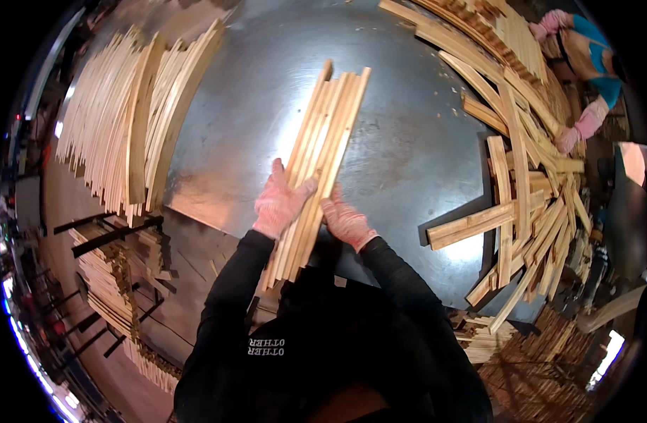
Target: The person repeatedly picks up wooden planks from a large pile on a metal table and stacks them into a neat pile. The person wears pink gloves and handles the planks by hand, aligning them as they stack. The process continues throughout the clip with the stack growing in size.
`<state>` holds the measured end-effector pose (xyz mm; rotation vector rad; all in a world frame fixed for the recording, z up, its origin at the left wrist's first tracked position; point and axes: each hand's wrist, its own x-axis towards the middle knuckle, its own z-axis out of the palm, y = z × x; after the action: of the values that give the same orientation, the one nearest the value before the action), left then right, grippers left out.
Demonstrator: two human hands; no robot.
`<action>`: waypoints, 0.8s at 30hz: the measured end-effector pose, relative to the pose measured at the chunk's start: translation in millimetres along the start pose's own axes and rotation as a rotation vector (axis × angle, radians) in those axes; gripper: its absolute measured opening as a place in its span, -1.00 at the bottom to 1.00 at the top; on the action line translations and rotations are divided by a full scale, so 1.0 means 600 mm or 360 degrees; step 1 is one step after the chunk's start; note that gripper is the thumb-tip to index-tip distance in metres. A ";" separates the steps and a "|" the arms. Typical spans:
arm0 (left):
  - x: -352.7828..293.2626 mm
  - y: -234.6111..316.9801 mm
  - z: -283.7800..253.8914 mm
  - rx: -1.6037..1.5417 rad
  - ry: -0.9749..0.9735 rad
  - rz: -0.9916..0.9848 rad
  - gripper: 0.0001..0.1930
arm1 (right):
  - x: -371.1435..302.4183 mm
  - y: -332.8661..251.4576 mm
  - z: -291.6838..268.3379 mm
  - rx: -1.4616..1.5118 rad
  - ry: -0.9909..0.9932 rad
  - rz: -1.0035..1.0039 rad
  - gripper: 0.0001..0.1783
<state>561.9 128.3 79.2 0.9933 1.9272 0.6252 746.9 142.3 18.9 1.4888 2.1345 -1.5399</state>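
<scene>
A bundle of several pale wooden strips (323, 134) lies lengthwise before me, its near end jutting past the metal table's front edge. The ends at the far side are uneven, with one strip on the left reaching farther. My left hand (280, 203), in a pinkish work glove, grips the bundle's left side with the thumb across its top. On the opposite side my right hand (348, 220), gloved alike, is closed against the strips, thumb toward the top. The fingers beneath the bundle are hidden.
The shiny metal table (401, 134) carries a loose heap of wooden strips (521, 204) on its right. A row of stacked strips (108, 127) stands at left, above more strips on a dark rack (115, 236). At far right, a co-worker's gloved hand (569, 139) touches the wood.
</scene>
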 end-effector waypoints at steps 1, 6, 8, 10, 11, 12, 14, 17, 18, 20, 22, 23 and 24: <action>-0.019 0.009 0.005 0.0239 0.0083 0.0028 0.17 | -0.025 -0.040 -0.034 -0.0199 -0.0221 -0.0001 -0.18; -0.048 0.036 0.113 0.1197 0.0555 0.0128 0.17 | -0.041 0.100 0.009 0.0248 0.0187 -0.0699 -0.35; -0.043 0.067 0.101 0.1129 0.0453 -0.0061 0.14 | -0.064 0.106 -0.001 0.0467 0.0079 -0.0436 -0.35; -0.048 0.078 0.076 0.1080 0.0347 -0.0218 0.17 | -0.091 0.106 -0.001 0.1380 -0.0057 -0.0078 -0.29; -0.052 0.096 0.043 0.0830 0.0177 -0.0207 0.12 | -0.073 0.138 0.021 0.1812 -0.0120 -0.0106 -0.24; -0.050 0.066 0.018 -0.0005 0.0053 -0.0089 0.06 | -0.076 0.131 0.016 0.1923 -0.0206 -0.0054 -0.23; -0.027 0.001 0.005 -0.1382 -0.0383 -0.0125 -0.22 | -0.075 0.098 -0.001 0.2202 -0.0418 -0.0096 -0.20; -0.004 -0.037 0.023 -0.2358 -0.0640 -0.0141 -0.46 | -0.032 0.050 0.023 0.2492 -0.0409 -0.0274 -0.18; 0.009 -0.046 0.020 -0.2397 -0.0596 -0.0156 -0.49 | -0.020 0.047 0.026 0.1715 -0.0115 -0.0441 -0.18; 0.034 -0.058 0.008 -0.2520 -0.0504 -0.0199 -0.53 | -0.024 -0.078 -0.036 0.1518 0.0056 -0.0026 -0.13; 0.071 -0.064 -0.040 -0.1470 -0.0107 -0.0026 -0.54 | 0.057 -0.088 0.001 0.1656 0.0114 -0.0130 0.18; 0.084 -0.079 -0.067 -0.0948 0.0096 0.0052 -0.52 | 0.085 -0.106 0.006 0.1341 0.0151 -0.0018 0.30; 0.096 -0.104 -0.087 -0.0695 0.0228 0.0071 -0.51 | 0.107 -0.128 0.021 0.1464 0.0142 -0.0053 0.30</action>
<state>473.8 138.9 33.6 0.7289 1.7830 1.1121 651.1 173.0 25.9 1.7291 1.5077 -2.7123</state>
